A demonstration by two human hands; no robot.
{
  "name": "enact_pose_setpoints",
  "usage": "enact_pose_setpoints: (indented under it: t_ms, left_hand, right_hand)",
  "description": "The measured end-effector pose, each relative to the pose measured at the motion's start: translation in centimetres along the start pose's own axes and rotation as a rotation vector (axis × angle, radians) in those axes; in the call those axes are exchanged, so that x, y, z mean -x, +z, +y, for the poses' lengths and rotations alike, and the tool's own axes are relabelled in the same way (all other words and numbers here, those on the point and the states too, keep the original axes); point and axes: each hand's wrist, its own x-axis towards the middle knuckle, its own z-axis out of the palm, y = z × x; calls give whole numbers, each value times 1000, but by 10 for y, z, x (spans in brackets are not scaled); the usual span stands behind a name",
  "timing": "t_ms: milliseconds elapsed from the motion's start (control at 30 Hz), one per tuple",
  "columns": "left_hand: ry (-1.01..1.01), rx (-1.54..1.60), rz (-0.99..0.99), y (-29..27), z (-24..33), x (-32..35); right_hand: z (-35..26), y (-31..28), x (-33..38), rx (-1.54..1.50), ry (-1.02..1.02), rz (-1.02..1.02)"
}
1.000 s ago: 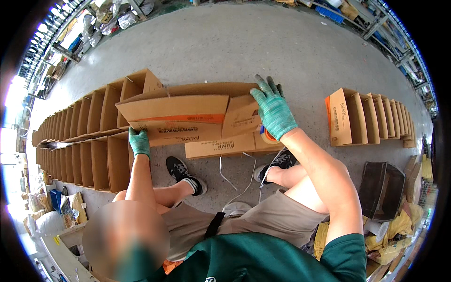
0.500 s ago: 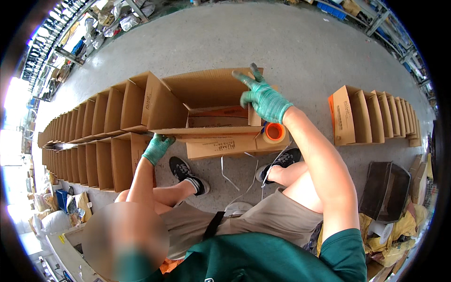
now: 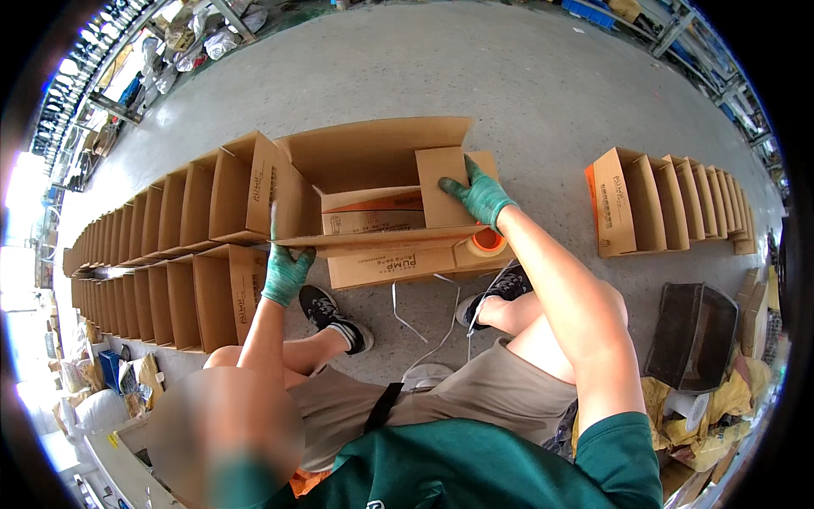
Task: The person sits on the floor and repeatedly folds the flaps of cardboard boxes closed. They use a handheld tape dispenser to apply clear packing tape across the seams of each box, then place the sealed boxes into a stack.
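In front of me an open cardboard box (image 3: 365,239) sits on another carton (image 3: 386,270) on the floor. Its far flap stands up, and its right flap (image 3: 439,193) leans inward over the opening. My left hand (image 3: 288,273), in a green glove, grips the box's near left corner from below, fingertips at the edge. My right hand (image 3: 483,199), also gloved, is closed at the right flap's outer edge, thumb on its face; some fingers are hidden. A roll of orange tape (image 3: 487,241) lies just below that hand, partly covered by the near flap.
Two long rows of open boxes (image 3: 203,199) run off to the left. A shorter row (image 3: 619,204) stands at the right, with a dark plastic bin (image 3: 691,338) nearer me. White strapping (image 3: 428,349) trails between my shoes. Shelving (image 3: 678,38) lines the far right.
The right flap has tilted inward and now shows its broad face. My right hand has dropped from spread fingers above the edge onto it. The left hand stays at the near left corner.
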Motion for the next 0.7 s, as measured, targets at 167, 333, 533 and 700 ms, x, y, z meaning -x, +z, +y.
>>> enact_pose_setpoints:
  t_ms: [167,333,533,700]
  left_hand:
    - [49,4,-180,-17,15,-14]
    - [-67,229,49,-12,-25,-7]
    - [-293,53,380,23,3,-22]
    - [-362,73,198,13,2,-27]
  right_hand:
    - [-1,10,0,37,-12,-16]
    - [-7,20,-11,69,22,-30]
    - [14,-6,-37,20,21,-71]
    - [-75,-26,-9,-599,84,118]
